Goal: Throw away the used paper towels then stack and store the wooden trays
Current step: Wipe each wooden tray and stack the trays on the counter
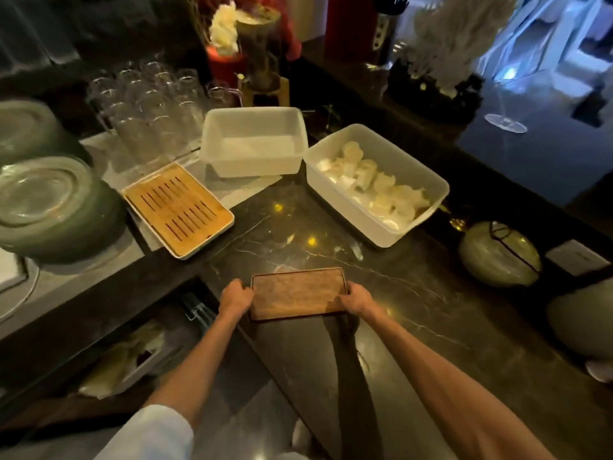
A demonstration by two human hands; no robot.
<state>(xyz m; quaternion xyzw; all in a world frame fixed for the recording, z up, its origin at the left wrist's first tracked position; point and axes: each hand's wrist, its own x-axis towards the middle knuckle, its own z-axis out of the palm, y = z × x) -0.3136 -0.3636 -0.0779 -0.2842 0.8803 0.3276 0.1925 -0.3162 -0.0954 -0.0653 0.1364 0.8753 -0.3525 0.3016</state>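
A brown wooden tray lies flat near the front edge of the dark marble counter. My left hand grips its left short edge and my right hand grips its right short edge. Whether it is one tray or a stack I cannot tell. A white plastic bin at the right holds several rolled white towels. Crumpled white paper lies in a container below the counter at the lower left.
An empty white bin stands behind the middle. A slatted bamboo tray in a white frame sits left of centre. Several glasses and stacked plates fill the left. A round pot stands at the right.
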